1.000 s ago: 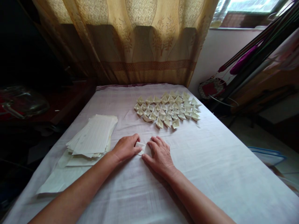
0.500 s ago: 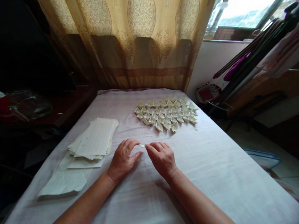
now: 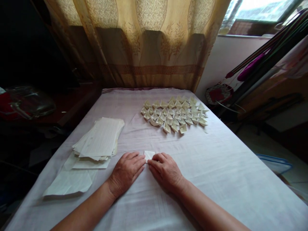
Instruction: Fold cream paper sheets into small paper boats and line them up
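Two hands meet at one small folded paper piece [image 3: 149,155], which lies flat on the cloth-covered tabletop [image 3: 228,166], toward its near side and between the fingertips. Left hand [image 3: 126,171]: grip open, palm down, fingers extended, tips touching the piece's left edge. Right hand [image 3: 166,170]: fingers bent, tips on the piece's near right corner; whether the thumb pinches the paper cannot be told. The step in hand appears to be pressing a fold. To do it well, one hand should pin the piece flat while the other runs along the crease, with edges aligned before pressure and the cloth beneath kept unwrinkled. A stack of lined sheets [image 3: 101,139] lies to the left; many small folded shapes [image 3: 175,114] lie well apart, toward the curtain [image 3: 149,48].
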`<state>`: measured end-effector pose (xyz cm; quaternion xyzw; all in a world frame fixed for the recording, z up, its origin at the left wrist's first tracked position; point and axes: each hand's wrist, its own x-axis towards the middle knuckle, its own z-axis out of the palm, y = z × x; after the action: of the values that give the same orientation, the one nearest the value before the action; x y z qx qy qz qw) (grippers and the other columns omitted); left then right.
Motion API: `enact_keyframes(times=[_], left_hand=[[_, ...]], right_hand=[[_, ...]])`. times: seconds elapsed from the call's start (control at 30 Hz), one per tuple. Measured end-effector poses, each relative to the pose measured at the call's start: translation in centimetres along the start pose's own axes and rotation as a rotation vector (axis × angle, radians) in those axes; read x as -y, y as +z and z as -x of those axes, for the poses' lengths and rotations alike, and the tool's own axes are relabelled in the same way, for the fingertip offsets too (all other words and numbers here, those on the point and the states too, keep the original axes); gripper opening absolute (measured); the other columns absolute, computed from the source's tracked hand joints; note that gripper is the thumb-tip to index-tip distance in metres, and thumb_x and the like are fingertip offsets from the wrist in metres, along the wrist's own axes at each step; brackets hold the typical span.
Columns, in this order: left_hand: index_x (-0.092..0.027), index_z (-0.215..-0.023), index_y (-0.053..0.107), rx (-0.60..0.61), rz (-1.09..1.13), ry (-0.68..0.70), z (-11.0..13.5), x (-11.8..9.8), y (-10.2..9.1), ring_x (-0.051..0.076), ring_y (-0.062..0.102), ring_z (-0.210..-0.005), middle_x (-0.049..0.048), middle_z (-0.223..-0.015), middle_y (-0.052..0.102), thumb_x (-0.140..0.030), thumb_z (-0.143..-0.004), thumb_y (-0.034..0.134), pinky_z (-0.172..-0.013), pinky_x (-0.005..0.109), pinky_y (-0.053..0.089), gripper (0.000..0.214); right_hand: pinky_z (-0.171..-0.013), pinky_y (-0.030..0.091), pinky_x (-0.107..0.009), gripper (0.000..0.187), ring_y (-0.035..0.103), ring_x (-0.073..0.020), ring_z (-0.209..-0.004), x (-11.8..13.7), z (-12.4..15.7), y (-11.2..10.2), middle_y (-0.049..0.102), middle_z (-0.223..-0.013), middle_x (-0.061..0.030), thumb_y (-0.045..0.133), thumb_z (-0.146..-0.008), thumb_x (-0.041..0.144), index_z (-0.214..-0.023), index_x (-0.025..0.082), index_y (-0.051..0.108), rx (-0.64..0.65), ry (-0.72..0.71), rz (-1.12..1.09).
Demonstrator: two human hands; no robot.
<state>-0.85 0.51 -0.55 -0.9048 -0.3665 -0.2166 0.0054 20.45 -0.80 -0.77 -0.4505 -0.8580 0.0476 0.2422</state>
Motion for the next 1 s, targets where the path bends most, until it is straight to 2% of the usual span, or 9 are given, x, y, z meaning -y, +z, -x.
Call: enact_keyframes(times=[0.1, 0.2, 0.43, 0.5, 0.63, 0.73, 0.9, 1.0], left_hand=[[-0.023, -0.118, 0.065, 0.067, -0.028, 0.004, 0.0, -0.2, -0.1, 0.026, 0.056, -0.122, 0.0027, -0.126, 0.069, -0.026, -0.097, 0.051, -0.102, 0.044, 0.039, 0.025], [-0.023, -0.111, 0.065, 0.128, -0.027, 0.009, -0.2, -0.1, 0.0, 0.028, 0.048, -0.132, 0.0027, -0.136, 0.063, -0.025, -0.096, 0.051, -0.107, 0.046, 0.034, 0.020], [-0.022, -0.104, 0.063, 0.142, -0.016, -0.006, -0.9, 0.1, 0.5, 0.026, 0.048, -0.132, 0.0027, -0.132, 0.065, -0.025, -0.094, 0.057, -0.111, 0.047, 0.030, 0.013], [-0.023, -0.099, 0.064, 0.134, -0.031, -0.015, -1.3, 0.0, 0.6, 0.027, 0.052, -0.128, 0.0020, -0.127, 0.068, -0.025, -0.093, 0.060, -0.109, 0.048, 0.032, 0.008], [-0.023, -0.103, 0.064, 0.088, -0.053, -0.023, -2.0, 0.1, 0.7, 0.026, 0.059, -0.118, 0.0016, -0.118, 0.072, -0.023, -0.092, 0.062, -0.107, 0.048, 0.034, 0.011], [-0.023, -0.102, 0.065, 0.079, -0.047, 0.029, -2.4, 0.6, 0.4, 0.026, 0.061, -0.114, 0.0000, -0.114, 0.074, -0.024, -0.093, 0.061, -0.105, 0.048, 0.035, 0.010], [-0.023, -0.094, 0.067, 0.041, -0.079, 0.147, -2.4, 1.5, -0.2, 0.024, 0.060, -0.113, 0.0006, -0.116, 0.072, -0.022, -0.094, 0.059, -0.102, 0.043, 0.038, 0.008], [-0.021, -0.099, 0.067, -0.014, -0.077, 0.151, -2.0, 1.2, -0.1, 0.020, 0.061, -0.100, 0.0027, -0.104, 0.073, -0.016, -0.094, 0.058, -0.094, 0.036, 0.043, 0.011]], right_hand=[[-0.089, 0.043, -0.037, 0.022, 0.056, -0.0228, -0.104, -0.1, 0.5, -0.6, 0.068, -0.114, -0.0078, 0.057, -0.093, 0.023, -0.112, 0.021, 0.068, 0.011, 0.010, 0.017], [-0.097, 0.039, -0.040, 0.024, 0.050, -0.0259, -0.120, -0.3, 0.7, -0.8, 0.065, -0.126, -0.0077, 0.055, -0.095, 0.024, -0.116, 0.020, 0.065, 0.032, -0.015, 0.045], [-0.086, 0.040, -0.037, 0.012, 0.058, -0.0231, -0.101, -0.6, -0.9, -1.3, 0.071, -0.108, -0.0061, 0.062, -0.091, 0.024, -0.101, 0.020, 0.068, 0.168, -0.060, 0.088], [-0.085, 0.040, -0.037, 0.014, 0.058, -0.0220, -0.100, -1.3, -1.1, -1.6, 0.071, -0.106, -0.0046, 0.062, -0.092, 0.026, -0.103, 0.022, 0.068, 0.197, -0.096, 0.052], [-0.092, 0.038, -0.038, 0.023, 0.056, -0.0210, -0.109, -3.3, -1.1, -1.8, 0.069, -0.116, -0.0038, 0.062, -0.091, 0.027, -0.114, 0.024, 0.066, 0.146, -0.120, -0.052], [-0.095, 0.037, -0.038, 0.029, 0.055, -0.0221, -0.112, -4.0, -0.9, -1.5, 0.069, -0.120, -0.0044, 0.065, -0.090, 0.028, -0.118, 0.023, 0.065, 0.094, -0.107, -0.083], [-0.086, 0.038, -0.035, 0.017, 0.058, -0.0197, -0.095, -2.9, -0.8, -0.8, 0.071, -0.104, -0.0031, 0.063, -0.090, 0.023, -0.106, 0.024, 0.070, 0.051, -0.077, -0.055], [-0.081, 0.038, -0.033, 0.010, 0.058, -0.0189, -0.088, -2.1, -0.8, -0.5, 0.070, -0.095, -0.0030, 0.064, -0.090, 0.023, -0.098, 0.022, 0.071, 0.011, -0.027, -0.022]])
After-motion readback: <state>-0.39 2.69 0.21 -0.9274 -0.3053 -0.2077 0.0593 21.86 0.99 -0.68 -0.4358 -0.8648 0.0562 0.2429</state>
